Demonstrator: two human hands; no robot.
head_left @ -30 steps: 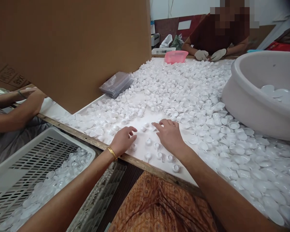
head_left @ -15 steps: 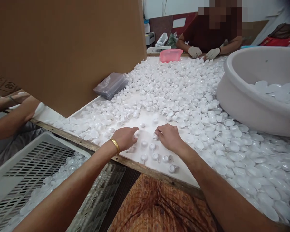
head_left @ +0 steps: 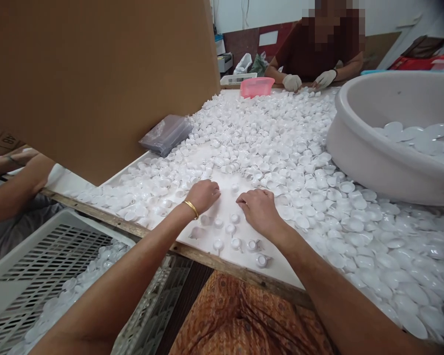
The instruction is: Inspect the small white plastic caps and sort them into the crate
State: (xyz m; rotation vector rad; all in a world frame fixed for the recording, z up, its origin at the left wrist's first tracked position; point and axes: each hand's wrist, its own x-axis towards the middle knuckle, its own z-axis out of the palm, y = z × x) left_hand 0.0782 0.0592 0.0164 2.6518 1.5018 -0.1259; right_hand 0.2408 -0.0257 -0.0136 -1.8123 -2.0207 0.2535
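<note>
Small white plastic cups with handles (head_left: 236,243) stand apart from one another on the white tabletop (head_left: 222,261) near its front edge. My left hand (head_left: 203,195), with a gold bangle at its wrist, is closed and low over the table; its fingers hide whatever they hold. To its right, my right hand (head_left: 259,208) has its fingers bent and drawn together, and I cannot see whether anything small is between them. One white cup (head_left: 235,218) stands just below the right fingertips, apart from them. Another white piece (head_left: 234,187) lies between and beyond the hands.
A broad heap of white plastic pieces (head_left: 266,133) covers much of the table. Round it are a large tub (head_left: 385,172), a cardboard box (head_left: 107,84), a plastic-wrapped pack (head_left: 166,135), a pink basin (head_left: 257,87) and a crate (head_left: 40,246). Co-worker's gloved hands (head_left: 323,79) work across.
My left hand has moved forward and right, its fingers closing where a small cup stood. My right hand has lifted slightly off a cup, which now shows below it. The view has shifted slightly.
</note>
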